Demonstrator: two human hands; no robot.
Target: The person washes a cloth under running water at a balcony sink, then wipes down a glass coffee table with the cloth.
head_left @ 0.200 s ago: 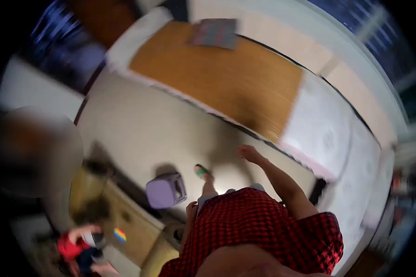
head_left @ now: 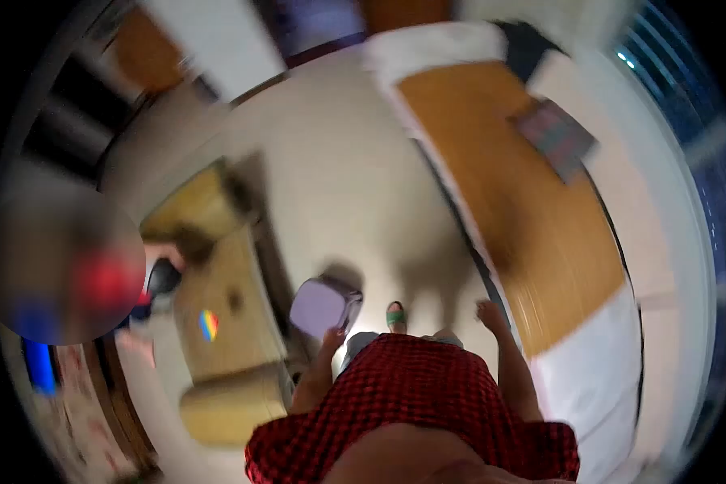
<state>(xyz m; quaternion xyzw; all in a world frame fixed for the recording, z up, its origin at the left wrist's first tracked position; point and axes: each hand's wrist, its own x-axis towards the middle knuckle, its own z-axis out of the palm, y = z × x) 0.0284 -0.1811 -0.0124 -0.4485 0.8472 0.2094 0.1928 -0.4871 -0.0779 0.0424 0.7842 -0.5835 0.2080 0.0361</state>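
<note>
Here, stool (head_left: 319,306) just beside left hand (head_left: 335,337), contact unclear. Right hand (head_left: 487,313) near mat (head_left: 524,210). Cannot tell whether either hand is clenched.

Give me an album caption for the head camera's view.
Red checked shirt seen from above, left hand near a purple stool, right hand nearer a long tan mat.

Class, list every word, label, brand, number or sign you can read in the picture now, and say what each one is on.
None: no text can be read anywhere in the picture.
Multicoloured patch on the yellow sofa: only colours show; any lettering is too small and blurred.
Bright blue patch at the left: nothing legible.
Purple stool: no lettering can be made out.
</note>
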